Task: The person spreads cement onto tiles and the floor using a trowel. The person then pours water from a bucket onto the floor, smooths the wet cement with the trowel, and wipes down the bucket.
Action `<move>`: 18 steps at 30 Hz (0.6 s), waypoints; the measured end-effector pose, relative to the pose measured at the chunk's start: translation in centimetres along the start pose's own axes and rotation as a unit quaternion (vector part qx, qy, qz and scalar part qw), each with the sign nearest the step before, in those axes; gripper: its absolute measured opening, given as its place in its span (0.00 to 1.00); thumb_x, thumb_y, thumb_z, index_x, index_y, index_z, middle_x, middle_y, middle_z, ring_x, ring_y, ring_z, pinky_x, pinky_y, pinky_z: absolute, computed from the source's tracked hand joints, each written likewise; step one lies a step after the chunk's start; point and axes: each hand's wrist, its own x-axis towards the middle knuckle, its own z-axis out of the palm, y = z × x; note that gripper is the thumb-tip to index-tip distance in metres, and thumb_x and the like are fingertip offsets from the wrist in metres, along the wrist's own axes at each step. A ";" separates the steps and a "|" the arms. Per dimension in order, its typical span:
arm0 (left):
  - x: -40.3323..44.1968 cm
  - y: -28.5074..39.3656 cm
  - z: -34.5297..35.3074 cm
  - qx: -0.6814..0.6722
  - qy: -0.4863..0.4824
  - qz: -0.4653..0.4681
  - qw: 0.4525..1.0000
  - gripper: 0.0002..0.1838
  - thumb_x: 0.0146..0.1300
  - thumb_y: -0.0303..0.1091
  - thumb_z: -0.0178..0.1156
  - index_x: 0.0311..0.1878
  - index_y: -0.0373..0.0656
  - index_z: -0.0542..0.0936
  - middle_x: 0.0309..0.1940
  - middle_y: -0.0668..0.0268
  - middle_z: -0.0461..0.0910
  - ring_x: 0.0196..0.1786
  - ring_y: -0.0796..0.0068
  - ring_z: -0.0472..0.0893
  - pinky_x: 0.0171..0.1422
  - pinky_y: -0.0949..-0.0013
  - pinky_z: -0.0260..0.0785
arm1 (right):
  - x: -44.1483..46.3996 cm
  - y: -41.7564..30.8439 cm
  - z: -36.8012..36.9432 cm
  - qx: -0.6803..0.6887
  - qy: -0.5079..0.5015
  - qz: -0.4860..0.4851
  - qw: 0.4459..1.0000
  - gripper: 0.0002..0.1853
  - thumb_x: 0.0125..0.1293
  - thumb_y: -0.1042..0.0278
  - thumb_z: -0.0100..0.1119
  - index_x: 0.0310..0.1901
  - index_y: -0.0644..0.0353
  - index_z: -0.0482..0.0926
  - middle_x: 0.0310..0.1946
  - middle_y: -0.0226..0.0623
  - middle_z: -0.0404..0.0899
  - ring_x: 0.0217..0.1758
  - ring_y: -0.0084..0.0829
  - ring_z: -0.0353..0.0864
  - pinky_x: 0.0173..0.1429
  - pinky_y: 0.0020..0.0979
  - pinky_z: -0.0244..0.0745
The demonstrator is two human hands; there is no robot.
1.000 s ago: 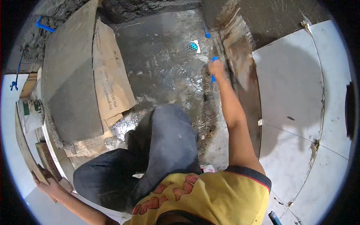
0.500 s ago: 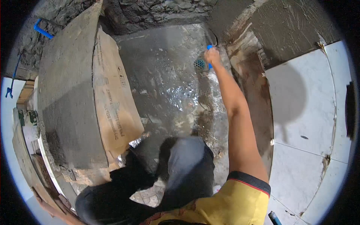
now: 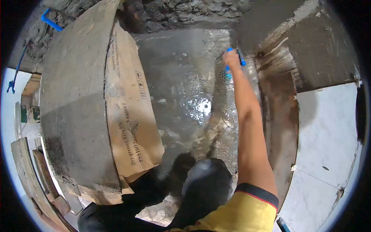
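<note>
My right hand (image 3: pixel 232 60) reaches far forward over the wet cement floor (image 3: pixel 174 89), its fingers wrapped round a blue-handled tool (image 3: pixel 242 61). Blue parts stick out on both sides of the fist; its working end is too small to make out. Just below the hand lies a round drain cover (image 3: pixel 225 75) with holes, partly hidden by the wrist. At the lower left edge, what looks like part of my left hand (image 3: pixel 43 217) is beside a wooden board (image 3: pixel 27 166); its fingers cannot be made out.
A large cement-smeared panel (image 3: pixel 73 104) with printed cardboard (image 3: pixel 133 120) along its edge stands on the left. White tiles (image 3: pixel 324 127) border the right side. Rough wall (image 3: pixel 185 15) closes the back. A blue pipe (image 3: pixel 52 21) juts out at upper left. My knees (image 3: pixel 206 185) are bent below.
The view has shifted, so the panel, floor and tiles sit lower and further right. My right hand still grips the blue-handled tool near the drain cover, with the tool turned differently.
</note>
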 end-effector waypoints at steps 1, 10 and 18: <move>0.3 -0.3 -0.1 0.001 -0.003 0.000 1.000 0.28 0.67 0.40 0.55 0.64 0.28 0.69 0.58 0.46 0.74 0.57 0.56 0.76 0.62 0.60 0.70 | 0.4 -1.5 -1.3 0.030 0.003 0.066 0.997 0.23 0.65 0.60 0.52 0.55 0.70 0.70 0.50 0.63 0.78 0.54 0.53 0.80 0.55 0.47 0.77; 1.8 -3.3 -2.1 -0.094 0.017 -0.077 0.992 0.26 0.67 0.34 0.55 0.65 0.32 0.69 0.56 0.52 0.75 0.56 0.61 0.77 0.59 0.64 0.72 | -13.4 -14.1 -4.0 0.040 -0.152 -0.004 0.988 0.23 0.66 0.58 0.50 0.52 0.71 0.72 0.44 0.63 0.80 0.51 0.60 0.80 0.58 0.50 0.75; 1.9 -5.3 -3.4 0.054 -0.006 -0.014 0.998 0.24 0.66 0.28 0.57 0.65 0.33 0.71 0.52 0.57 0.78 0.50 0.67 0.78 0.54 0.69 0.74 | -5.8 -13.0 3.1 0.093 -0.012 0.064 0.994 0.20 0.66 0.62 0.47 0.53 0.70 0.72 0.51 0.58 0.79 0.55 0.56 0.79 0.58 0.49 0.75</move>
